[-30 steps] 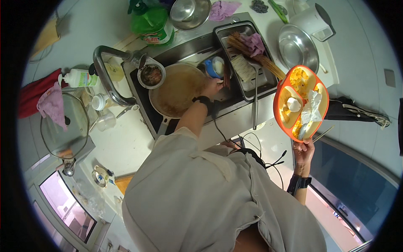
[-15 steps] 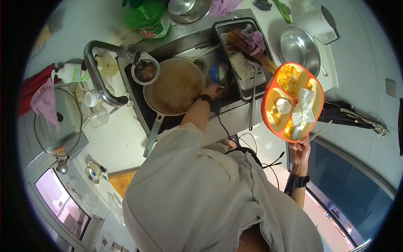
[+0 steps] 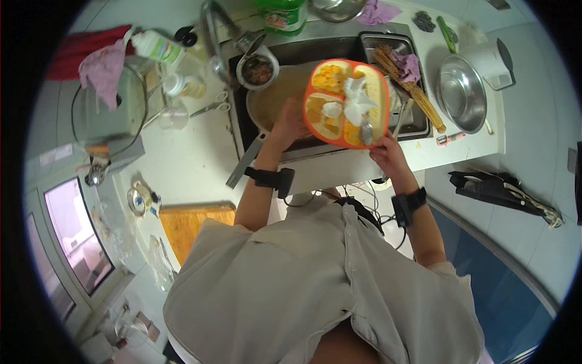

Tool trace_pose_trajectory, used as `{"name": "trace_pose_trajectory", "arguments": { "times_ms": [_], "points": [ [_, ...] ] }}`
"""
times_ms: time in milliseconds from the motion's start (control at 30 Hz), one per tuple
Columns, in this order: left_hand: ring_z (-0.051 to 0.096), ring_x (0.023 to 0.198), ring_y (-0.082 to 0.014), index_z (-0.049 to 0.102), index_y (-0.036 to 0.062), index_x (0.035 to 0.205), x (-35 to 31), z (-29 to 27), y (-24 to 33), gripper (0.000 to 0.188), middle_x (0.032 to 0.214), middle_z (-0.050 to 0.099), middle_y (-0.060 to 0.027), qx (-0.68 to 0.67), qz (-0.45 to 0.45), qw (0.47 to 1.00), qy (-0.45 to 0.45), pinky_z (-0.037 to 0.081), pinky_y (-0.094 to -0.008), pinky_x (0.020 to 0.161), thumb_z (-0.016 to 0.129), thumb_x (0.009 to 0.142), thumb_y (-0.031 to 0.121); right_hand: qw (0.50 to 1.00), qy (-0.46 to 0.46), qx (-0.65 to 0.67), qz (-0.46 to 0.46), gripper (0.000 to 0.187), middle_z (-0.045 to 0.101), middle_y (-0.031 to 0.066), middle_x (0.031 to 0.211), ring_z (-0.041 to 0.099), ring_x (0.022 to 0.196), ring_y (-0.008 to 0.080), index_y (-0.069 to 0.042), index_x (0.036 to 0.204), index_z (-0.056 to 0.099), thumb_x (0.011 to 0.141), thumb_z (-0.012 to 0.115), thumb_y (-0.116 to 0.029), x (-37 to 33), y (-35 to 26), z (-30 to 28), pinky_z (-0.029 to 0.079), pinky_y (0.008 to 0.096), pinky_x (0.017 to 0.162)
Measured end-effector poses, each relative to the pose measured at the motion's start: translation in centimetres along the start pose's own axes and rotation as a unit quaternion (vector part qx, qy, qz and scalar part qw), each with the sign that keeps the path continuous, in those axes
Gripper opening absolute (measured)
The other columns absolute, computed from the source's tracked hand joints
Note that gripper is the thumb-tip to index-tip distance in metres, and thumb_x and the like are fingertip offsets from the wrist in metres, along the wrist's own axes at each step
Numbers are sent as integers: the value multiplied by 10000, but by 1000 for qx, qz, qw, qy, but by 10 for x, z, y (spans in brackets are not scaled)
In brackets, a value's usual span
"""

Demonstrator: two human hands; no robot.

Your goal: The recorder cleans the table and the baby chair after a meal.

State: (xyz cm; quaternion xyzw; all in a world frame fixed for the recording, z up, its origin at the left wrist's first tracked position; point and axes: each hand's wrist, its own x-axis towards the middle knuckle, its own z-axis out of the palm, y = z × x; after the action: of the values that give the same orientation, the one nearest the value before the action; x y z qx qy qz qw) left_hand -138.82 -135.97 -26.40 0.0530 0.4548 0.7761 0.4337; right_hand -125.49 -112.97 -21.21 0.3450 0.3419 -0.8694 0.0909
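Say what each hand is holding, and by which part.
Right hand: orange divided plate, gripped at its near right corner. Left hand: blurred beside the plate's left edge; can't tell whether it touches.

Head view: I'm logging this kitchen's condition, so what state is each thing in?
Tray, held, containing food bits, tissue and spoon
Right hand, grip closed on tray
Left hand, blurred, by tray; grip unclear
Pan, in sink, partly hidden
Metal cup, holding dark scraps
Steel bowl, upright
Glass lid, partly behind pink cloth
Tap, flow unclear
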Motion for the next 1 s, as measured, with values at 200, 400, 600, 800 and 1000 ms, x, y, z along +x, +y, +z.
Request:
{"name": "trace_pose_trajectory", "arguments": {
  "times_ms": [200, 400, 600, 800, 1000],
  "points": [
    [397, 1094, -185, 137, 194, 1312, -38, -12, 13, 633, 1207, 378, -49, -6, -34, 986, 163, 407, -372, 822, 502, 797, 256, 990, -27, -14, 138, 110, 346, -29, 541, 274, 374, 43, -105, 726, 410, 732, 421, 5, 78, 53, 18, 228, 174, 340],
    [421, 1070, -168, 210, 195, 1293, -33, -46, -1, 547, 1193, 399, -46, 10, -13, 982, 187, 411, -350, 821, 455, 807, 140, 973, 7, -48, 226, 96, 318, -14, 507, 271, 386, 62, -69, 648, 416, 738, 448, -63, 134, 77, 19, 215, 177, 344],
    [442, 1058, -178, 281, 151, 1255, 5, -78, -28, 472, 1170, 425, -53, -14, 39, 991, 123, 417, -356, 831, 453, 816, 137, 951, 29, -48, 305, 131, 297, -23, 493, 272, 386, 59, -99, 649, 363, 742, 452, -70, 213, 82, -27, 204, 174, 338],
    [454, 1040, -170, 336, 126, 1205, 13, -96, -47, 398, 1156, 437, -48, -20, 12, 986, 162, 433, -353, 815, 441, 822, 116, 949, 23, -87, 303, 106, 302, -26, 493, 279, 382, 62, -101, 685, 372, 745, 450, -62, 201, 88, 4, 202, 177, 330],
    [458, 1020, -229, 440, 115, 1120, -2, -118, -61, 375, 1126, 452, -88, 439, 42, 873, 208, 443, -372, 775, 519, 756, 162, 967, -28, -189, 170, 101, 342, -1, 530, 304, 414, 71, -96, 713, 369, 766, 437, -44, 170, 88, 22, 242, 201, 366]
  ]
}}
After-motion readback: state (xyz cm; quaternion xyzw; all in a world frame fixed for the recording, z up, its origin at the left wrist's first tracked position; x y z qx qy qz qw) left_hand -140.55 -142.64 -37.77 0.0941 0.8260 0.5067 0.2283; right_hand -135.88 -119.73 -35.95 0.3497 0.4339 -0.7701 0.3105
